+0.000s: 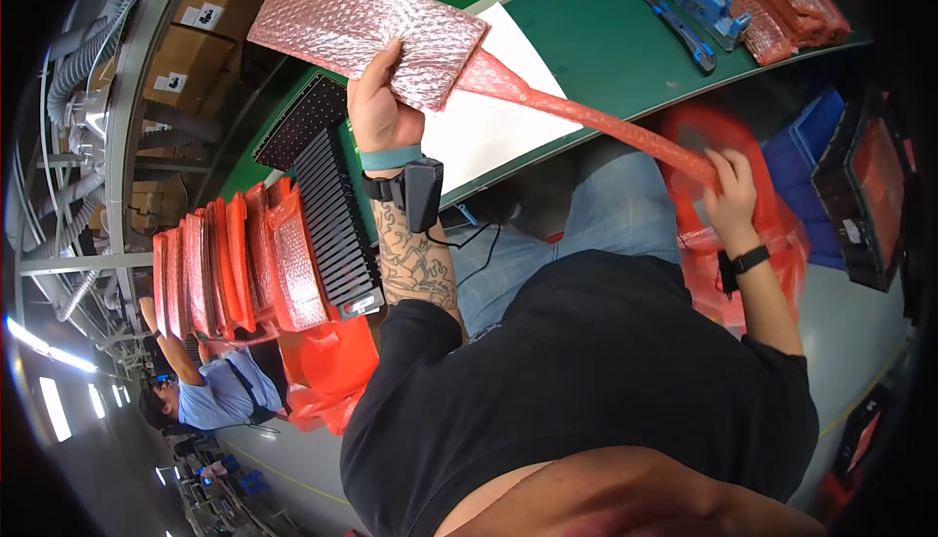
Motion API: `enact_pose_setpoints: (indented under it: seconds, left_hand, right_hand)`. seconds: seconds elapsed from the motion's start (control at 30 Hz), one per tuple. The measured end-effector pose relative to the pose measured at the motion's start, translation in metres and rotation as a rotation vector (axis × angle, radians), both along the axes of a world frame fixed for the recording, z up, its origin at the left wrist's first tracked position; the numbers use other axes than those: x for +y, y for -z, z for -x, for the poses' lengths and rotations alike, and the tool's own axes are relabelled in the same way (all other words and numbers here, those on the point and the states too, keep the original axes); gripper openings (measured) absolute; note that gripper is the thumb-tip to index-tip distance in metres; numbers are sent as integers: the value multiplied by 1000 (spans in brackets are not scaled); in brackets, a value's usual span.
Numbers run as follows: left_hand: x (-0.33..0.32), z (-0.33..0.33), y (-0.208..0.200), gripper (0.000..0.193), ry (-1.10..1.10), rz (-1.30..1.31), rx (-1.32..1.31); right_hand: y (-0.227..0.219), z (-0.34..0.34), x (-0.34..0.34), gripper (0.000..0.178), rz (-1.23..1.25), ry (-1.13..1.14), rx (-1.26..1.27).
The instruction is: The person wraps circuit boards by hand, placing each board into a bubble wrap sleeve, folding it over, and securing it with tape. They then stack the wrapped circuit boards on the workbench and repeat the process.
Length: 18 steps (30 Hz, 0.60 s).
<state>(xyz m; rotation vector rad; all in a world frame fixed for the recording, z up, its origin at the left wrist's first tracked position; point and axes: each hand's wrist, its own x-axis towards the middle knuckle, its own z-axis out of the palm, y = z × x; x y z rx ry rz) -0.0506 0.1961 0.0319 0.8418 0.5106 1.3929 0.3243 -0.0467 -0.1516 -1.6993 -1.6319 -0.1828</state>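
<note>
My left hand (384,102) grips the near edge of a flat packet in pink-red bubble wrap (366,29), its thumb lying over the top. The packet is raised above a green table. From its right end the loose wrap narrows into a long twisted tail (611,127) stretched toward the right. My right hand (733,195) is closed round the end of that tail. What lies inside the packet cannot be seen. Beneath it is a white sheet (518,131) on the green tabletop (606,39).
A blue tape dispenser (705,4) and a utility knife (676,29) lie at the far right, beside stacked red bubble wrap (782,0). Left stands a black slotted rack (337,224) next to several wrapped packets (239,263). Blue bins (816,185) stand right. A co-worker (230,386) is lower left.
</note>
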Motion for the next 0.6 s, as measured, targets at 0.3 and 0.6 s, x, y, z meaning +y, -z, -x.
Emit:
enact_pose_setpoints:
  seconds: [0.3, 0.6]
  left_hand:
    - [8, -4, 14, 25, -134, -42, 163]
    - [-26, -28, -41, 27, 538, -78, -383]
  right_hand:
    - [48, -20, -82, 50, 923, -97, -101]
    - [-161, 73, 133, 45, 380, -960, 806]
